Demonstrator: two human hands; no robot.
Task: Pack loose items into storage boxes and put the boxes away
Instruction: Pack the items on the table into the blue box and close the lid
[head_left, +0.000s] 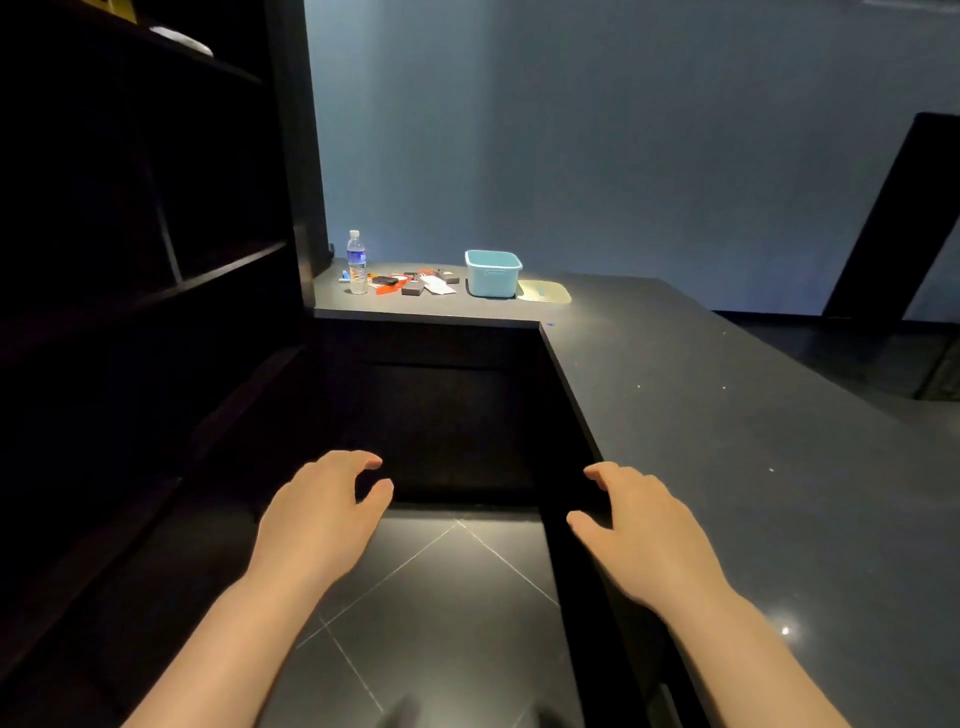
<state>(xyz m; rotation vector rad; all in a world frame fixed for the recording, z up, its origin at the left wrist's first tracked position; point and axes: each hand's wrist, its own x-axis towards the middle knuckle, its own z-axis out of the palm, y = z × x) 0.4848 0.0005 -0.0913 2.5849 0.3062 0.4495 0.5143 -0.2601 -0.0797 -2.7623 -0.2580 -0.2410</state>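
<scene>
Both hands hang empty with fingers loosely curled, the left hand (324, 512) over the dark floor, the right hand (641, 535) at the counter (727, 415) edge. Far ahead of them, a blue storage box (492, 274) stands beside scattered loose items (413, 283) and a water bottle (356, 262).

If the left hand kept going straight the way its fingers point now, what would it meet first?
Probably the dark cabinet front under the counter; the left hand holds nothing and nothing nearer shows, though depth is unclear.

Light blue box (492, 273); pale yellow lid (544, 291); dark grey counter (727, 415); blue-labelled bottle (357, 262).
</scene>
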